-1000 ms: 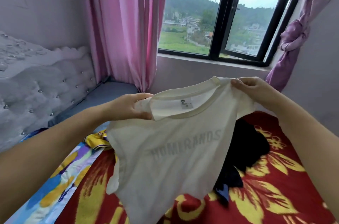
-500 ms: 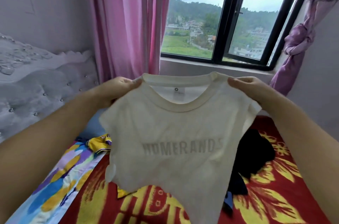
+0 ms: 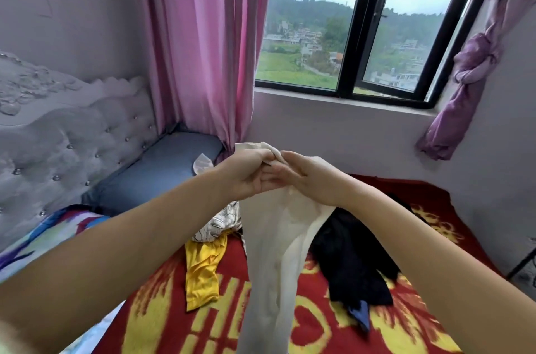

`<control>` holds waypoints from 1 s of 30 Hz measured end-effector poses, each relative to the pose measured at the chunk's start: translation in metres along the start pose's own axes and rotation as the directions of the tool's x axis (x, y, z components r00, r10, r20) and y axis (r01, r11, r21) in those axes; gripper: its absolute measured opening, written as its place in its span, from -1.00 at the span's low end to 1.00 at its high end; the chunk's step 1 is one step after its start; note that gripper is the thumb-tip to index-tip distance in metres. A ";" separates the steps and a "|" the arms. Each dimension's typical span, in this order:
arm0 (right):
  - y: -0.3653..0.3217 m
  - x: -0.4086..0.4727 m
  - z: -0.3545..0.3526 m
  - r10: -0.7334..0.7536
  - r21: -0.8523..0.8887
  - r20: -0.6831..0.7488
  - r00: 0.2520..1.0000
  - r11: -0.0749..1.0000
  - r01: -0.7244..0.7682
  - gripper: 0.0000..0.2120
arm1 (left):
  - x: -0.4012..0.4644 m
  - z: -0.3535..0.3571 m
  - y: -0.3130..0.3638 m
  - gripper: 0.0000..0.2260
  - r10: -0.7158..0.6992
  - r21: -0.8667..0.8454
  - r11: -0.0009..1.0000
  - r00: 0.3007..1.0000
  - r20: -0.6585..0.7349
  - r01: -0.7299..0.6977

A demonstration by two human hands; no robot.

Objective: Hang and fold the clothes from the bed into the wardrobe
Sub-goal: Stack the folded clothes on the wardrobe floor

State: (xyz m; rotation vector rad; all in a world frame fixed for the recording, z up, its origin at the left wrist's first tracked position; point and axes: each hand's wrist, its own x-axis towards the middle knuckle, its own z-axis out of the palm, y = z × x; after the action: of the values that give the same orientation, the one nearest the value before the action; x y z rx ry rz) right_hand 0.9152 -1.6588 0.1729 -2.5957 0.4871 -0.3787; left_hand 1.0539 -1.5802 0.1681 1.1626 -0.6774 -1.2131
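A cream T-shirt [image 3: 274, 261] hangs folded in half lengthwise above the bed. My left hand [image 3: 246, 172] and my right hand [image 3: 307, 176] meet at its top, both pinching the shoulders together. On the red and yellow blanket [image 3: 406, 319] below lie a yellow garment [image 3: 203, 269], a patterned white garment [image 3: 217, 223] and a black garment [image 3: 353, 261] with a blue piece [image 3: 361, 316] poking out beneath it. No wardrobe is in view.
A grey tufted headboard [image 3: 72, 144] stands at the left, with a blue-grey pillow [image 3: 156, 176] in the corner. A pink curtain [image 3: 203, 49] hangs beside the window [image 3: 348, 34], and a knotted purple curtain [image 3: 470, 69] hangs at the right. A colourful sheet [image 3: 34, 240] covers the bed's left side.
The T-shirt was held spread wide by its shoulders with the lettering facing me. My hands have come together, so it now hangs folded in half lengthwise.
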 end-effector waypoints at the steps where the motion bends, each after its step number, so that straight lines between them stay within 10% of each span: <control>1: 0.001 -0.001 -0.002 -0.002 -0.031 0.041 0.999 1.000 0.003 -0.65 | -0.001 -0.001 0.000 -0.77 -0.009 -0.006 1.000 0.999 0.046 0.010; 5: 0.010 -0.007 -0.010 -0.019 0.035 0.050 0.999 0.999 0.018 -0.58 | -0.013 -0.010 0.007 -0.84 0.045 0.463 0.880 0.987 0.152 -0.111; 9: 0.012 -0.012 -0.020 -0.014 0.191 0.086 0.996 0.982 -0.003 -0.62 | -0.016 -0.015 0.013 -0.80 0.526 0.950 -0.121 0.793 0.308 -0.289; 11: 0.010 -0.014 -0.025 -0.041 0.257 0.092 0.995 0.966 0.016 -0.63 | -0.013 -0.017 0.011 -0.51 0.539 0.899 -0.334 0.725 0.429 -0.285; 13: 0.006 -0.016 -0.031 -0.081 0.295 0.100 0.992 0.954 0.048 -0.64 | -0.012 -0.021 0.014 -0.36 0.396 0.905 -0.171 0.814 0.425 -0.389; 17: 0.006 -0.020 -0.049 -0.086 0.288 0.122 0.989 0.956 0.048 -0.68 | -0.010 -0.034 0.026 -0.85 0.239 0.842 0.368 0.915 0.325 -0.395; 24: 0.010 -0.050 -0.096 -0.052 0.201 0.378 0.924 0.979 -0.028 -0.80 | -0.038 -0.011 0.062 -0.76 0.151 0.758 0.447 0.876 0.459 -0.475; 30: 0.046 -0.038 -0.106 0.132 -0.064 0.238 0.962 0.991 -0.120 -0.88 | -0.017 -0.009 0.079 -0.76 0.171 0.815 0.356 0.890 0.424 -0.457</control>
State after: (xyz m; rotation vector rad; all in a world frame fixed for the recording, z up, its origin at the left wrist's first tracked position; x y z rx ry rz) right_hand 0.8324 -1.7232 0.2338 -2.5942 0.5770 -0.0055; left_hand 1.0859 -1.5667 0.2420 1.6295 -1.8641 -0.5846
